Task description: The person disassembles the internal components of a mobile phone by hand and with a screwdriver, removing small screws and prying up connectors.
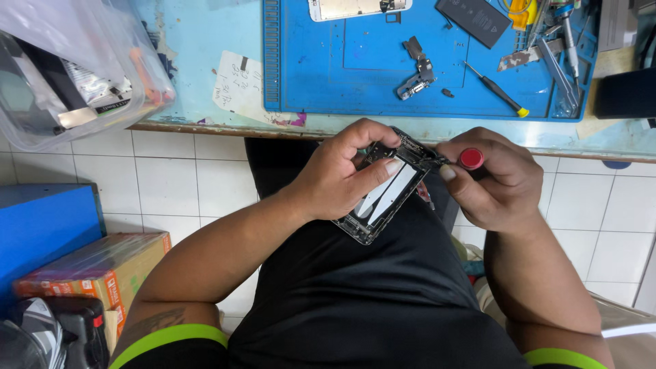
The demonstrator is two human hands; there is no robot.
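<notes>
My left hand (342, 174) grips an opened phone body (386, 198) over my lap, thumb laid across its inside. My right hand (495, 181) holds a small screwdriver with a red cap (471, 158), its tip at the phone's top edge. Both hands are below the workbench edge. On the blue work mat (355, 61) lie a small metal phone part (415, 80), a black battery (473, 20), a yellow-tipped screwdriver (497, 90) and part of a phone screen (355, 8).
Tweezers and other tools (557, 48) crowd the mat's right end. A paper note (239, 85) lies left of the mat. A clear plastic bag of parts (68, 75) hangs over the bench's left edge. A blue box (41, 225) and cardboard box (102, 270) stand on the tiled floor.
</notes>
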